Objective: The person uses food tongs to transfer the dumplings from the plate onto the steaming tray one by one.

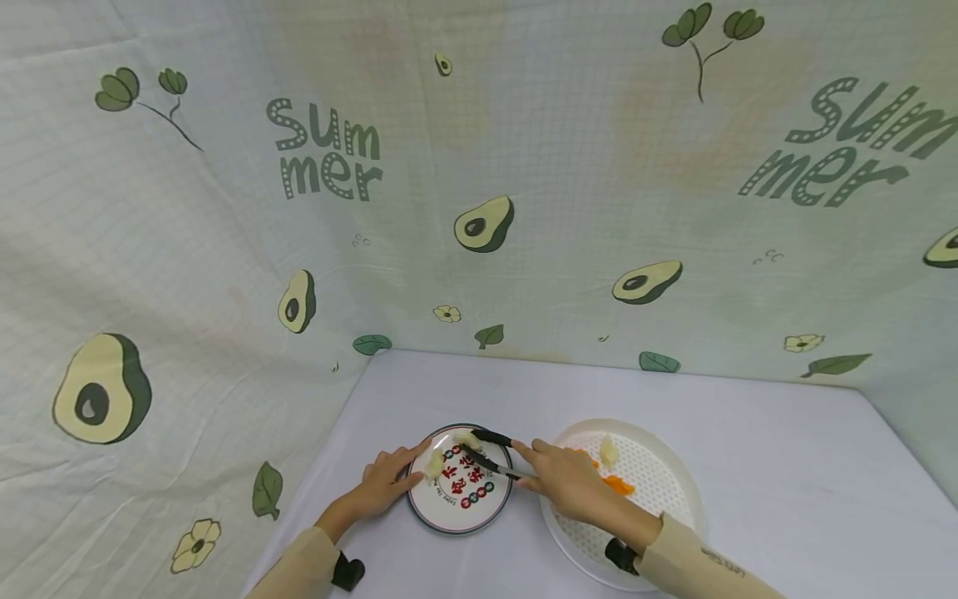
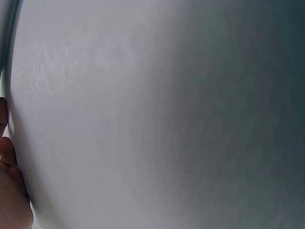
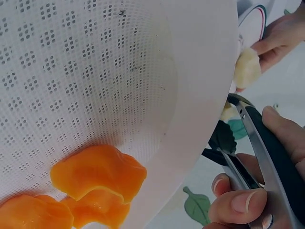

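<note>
My right hand point(image 1: 569, 478) grips a pair of tongs point(image 3: 267, 157) with black tips and metal arms. The tongs reach over the white plate point(image 1: 449, 516), which has red lettering and a dark rim. A pale food chunk point(image 1: 467, 439) lies at the spread tong tips, near the plate's far edge. Another pale chunk point(image 1: 434, 464) sits at the plate's left side. My left hand point(image 1: 385, 482) holds the plate's left rim, thumb and forefinger spread along it. The left wrist view shows mostly blurred pale surface, with a few curled fingers point(image 2: 7, 152) at its edge.
Right of the plate stands a round white perforated tray point(image 1: 677, 491), partly under my right forearm. It bears orange pieces point(image 3: 97, 174) and a pale chunk point(image 1: 609, 451). A cloth printed with avocados point(image 1: 486, 225) hangs behind the white table point(image 1: 786, 466).
</note>
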